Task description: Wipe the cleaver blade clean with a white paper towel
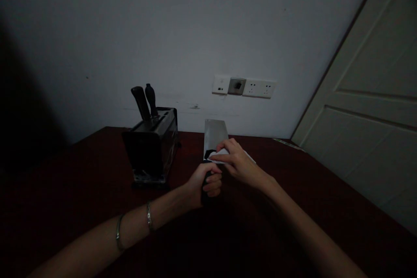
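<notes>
My left hand [208,181] is wrapped round the black handle of a cleaver [215,132], whose broad grey blade points away from me toward the wall. With bent fingers, my right hand [236,158] presses a white cloth or tissue [223,154] against the blade's near end, just beyond the handle. The cloth's far corner sticks out to the right behind my hand. Dim light hides whether it is fabric or paper. Left of the cleaver stands a black knife block [151,143] with two dark handles [146,102] rising from its top.
A dark red table [280,182] lies under my hands and meets a pale wall [182,30] at the back. Sockets and switches [244,86] sit low on that wall. At the right, a white panelled door [368,108] stands beside the table's edge.
</notes>
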The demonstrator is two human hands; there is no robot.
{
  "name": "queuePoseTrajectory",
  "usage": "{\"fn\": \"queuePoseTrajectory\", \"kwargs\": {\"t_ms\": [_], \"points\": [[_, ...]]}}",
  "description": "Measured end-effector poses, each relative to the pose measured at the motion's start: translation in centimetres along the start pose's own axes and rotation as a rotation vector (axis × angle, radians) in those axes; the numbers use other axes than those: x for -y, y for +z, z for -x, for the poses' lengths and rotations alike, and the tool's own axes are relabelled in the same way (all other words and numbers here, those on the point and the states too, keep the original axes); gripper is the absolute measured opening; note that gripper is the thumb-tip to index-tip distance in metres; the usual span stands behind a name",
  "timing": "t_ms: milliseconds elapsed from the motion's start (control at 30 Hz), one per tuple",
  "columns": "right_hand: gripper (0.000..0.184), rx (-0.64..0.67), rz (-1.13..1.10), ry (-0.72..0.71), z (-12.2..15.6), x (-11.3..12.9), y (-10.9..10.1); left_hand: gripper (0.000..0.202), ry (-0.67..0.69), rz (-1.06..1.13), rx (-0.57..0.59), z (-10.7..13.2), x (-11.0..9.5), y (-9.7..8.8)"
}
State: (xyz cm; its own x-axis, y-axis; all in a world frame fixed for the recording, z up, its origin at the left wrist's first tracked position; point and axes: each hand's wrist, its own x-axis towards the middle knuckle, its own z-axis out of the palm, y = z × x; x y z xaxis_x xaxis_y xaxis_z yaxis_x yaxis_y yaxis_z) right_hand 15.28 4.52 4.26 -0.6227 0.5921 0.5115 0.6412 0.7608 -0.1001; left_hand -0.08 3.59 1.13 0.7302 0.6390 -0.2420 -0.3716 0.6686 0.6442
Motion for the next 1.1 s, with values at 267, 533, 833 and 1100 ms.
{"fn": "queuePoseTrajectory", "kwargs": {"t_ms": [267,533,833,1100], "points": [[0.035,0.011,0.005,0.0,-0.1,-0.1,0.3,0.038,-0.027,0.005,0.02,-0.4,0.1,-0.6],[0.034,0.0,-0.001,0.007,0.3,-0.4,-0.2,0.039,-0.004,0.003,0.021,-0.6,-0.1,-0.9],[0.036,-0.016,-0.031,0.007,0.2,-0.4,0.5,0.038,-0.03,-0.015,0.031,-0.7,0.1,-1.1],[0.035,-0.006,-0.038,0.019,0.2,-0.4,0.2,0.037,-0.041,-0.012,0.047,-0.8,0.4,-1.5]]}}
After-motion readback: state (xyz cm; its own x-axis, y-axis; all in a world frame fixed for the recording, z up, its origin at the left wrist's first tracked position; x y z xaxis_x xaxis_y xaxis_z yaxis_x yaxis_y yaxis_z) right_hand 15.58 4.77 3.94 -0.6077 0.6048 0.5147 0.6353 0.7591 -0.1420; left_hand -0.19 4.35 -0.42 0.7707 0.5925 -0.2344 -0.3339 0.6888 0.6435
